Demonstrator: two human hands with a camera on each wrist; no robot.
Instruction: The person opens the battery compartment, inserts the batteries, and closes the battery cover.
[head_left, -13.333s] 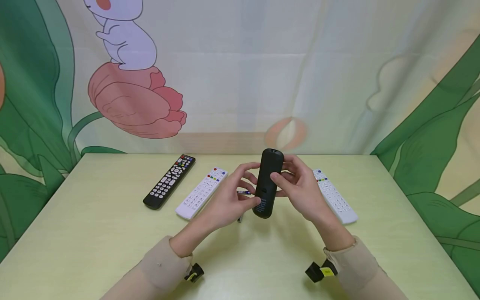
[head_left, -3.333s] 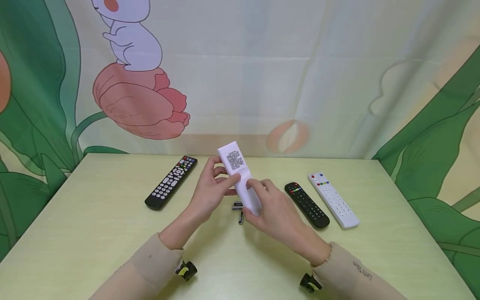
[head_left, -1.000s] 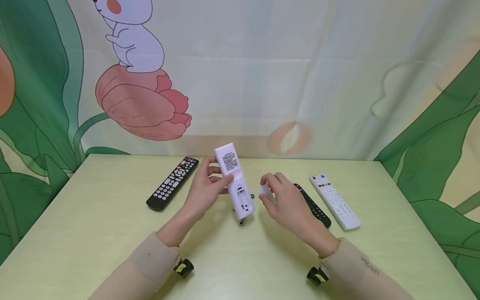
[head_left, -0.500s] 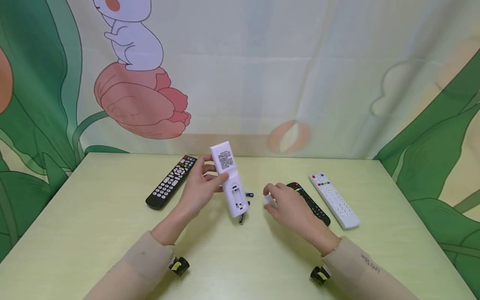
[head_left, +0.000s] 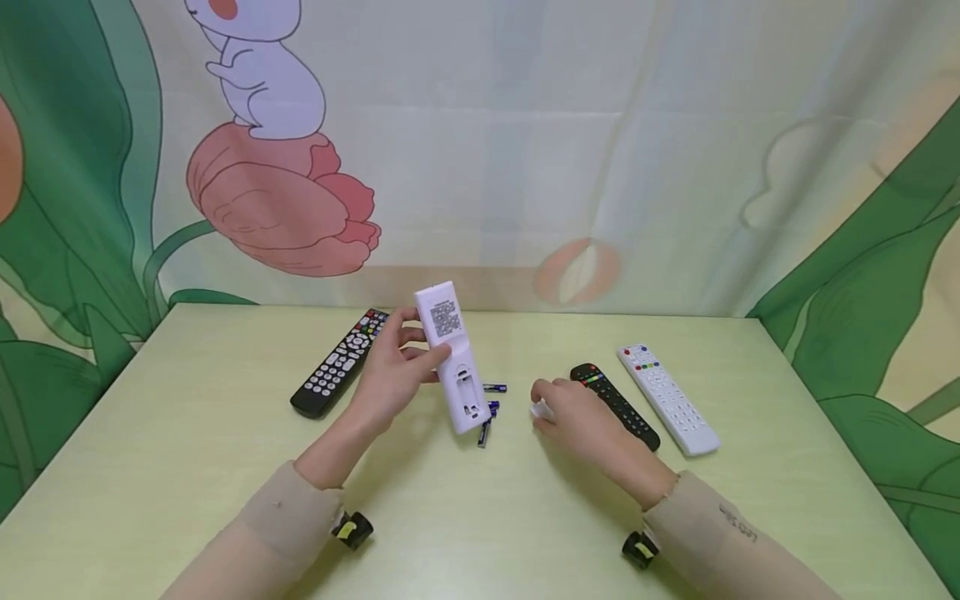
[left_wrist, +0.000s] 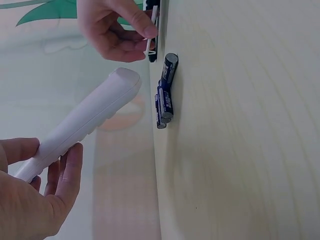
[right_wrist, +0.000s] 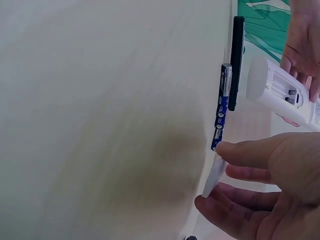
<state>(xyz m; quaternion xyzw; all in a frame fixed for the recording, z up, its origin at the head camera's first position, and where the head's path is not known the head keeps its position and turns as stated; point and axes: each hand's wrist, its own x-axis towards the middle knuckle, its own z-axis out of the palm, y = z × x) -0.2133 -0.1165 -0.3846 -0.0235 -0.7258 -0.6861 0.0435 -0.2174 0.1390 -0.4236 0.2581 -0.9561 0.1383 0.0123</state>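
My left hand point(head_left: 390, 367) grips a white remote control point(head_left: 441, 333) above the table, its back turned up and its upper end tilted left. A printed label covers the upper back, and the battery compartment point(head_left: 468, 393) below is uncovered, showing metal contacts and no cells. Between thumb and fingertips my right hand point(head_left: 583, 417) pinches the small white battery cover point(right_wrist: 214, 177), low over the table. Several blue and dark batteries point(left_wrist: 167, 95) lie on the table between the hands, partly behind the remote's lower end in the head view.
A large black remote point(head_left: 330, 379) lies at the left, beyond the left hand. To the right rest a smaller black remote point(head_left: 626, 417), partly behind the right hand, and another white remote point(head_left: 670, 402). A printed curtain point(head_left: 480, 167) hangs behind the table point(head_left: 480, 533).
The smaller black remote, held earlier, now lies at the right. The white remote has left the table and its cover has come off. Lately the right hand lowered the cover; the left shifted left.
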